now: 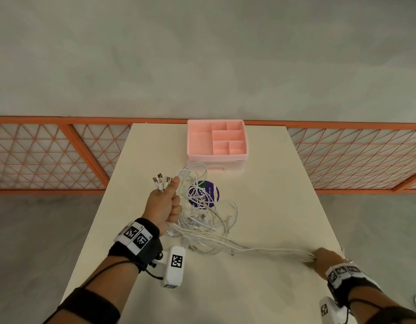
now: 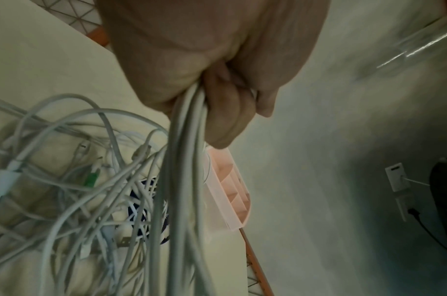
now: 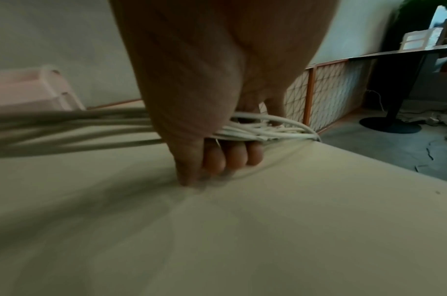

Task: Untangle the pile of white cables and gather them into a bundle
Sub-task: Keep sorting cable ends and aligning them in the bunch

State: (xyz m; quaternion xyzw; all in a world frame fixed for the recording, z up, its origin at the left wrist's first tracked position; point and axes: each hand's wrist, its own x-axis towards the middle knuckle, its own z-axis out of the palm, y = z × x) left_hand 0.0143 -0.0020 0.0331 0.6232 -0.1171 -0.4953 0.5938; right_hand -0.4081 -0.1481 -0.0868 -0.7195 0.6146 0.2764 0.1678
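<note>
While both fists gripped white cables (image 1: 209, 220), left hand (image 1: 163, 206) raised, right hand (image 1: 325, 258) on cream table (image 1: 260, 288), purple sticker (image 1: 207, 195) text unreadable, pink organizer (image 1: 216, 141) behind, grey floor.

A pink compartment organizer (image 1: 216, 141) stands at the far edge of the cream tabletop (image 1: 260, 206), set on a pale drawer unit (image 1: 216, 169). Nearer lies a round purple sticker (image 1: 211, 191) (its print unreadable). Beyond, an orange lattice railing (image 1: 50, 155) borders grey floor.
</note>
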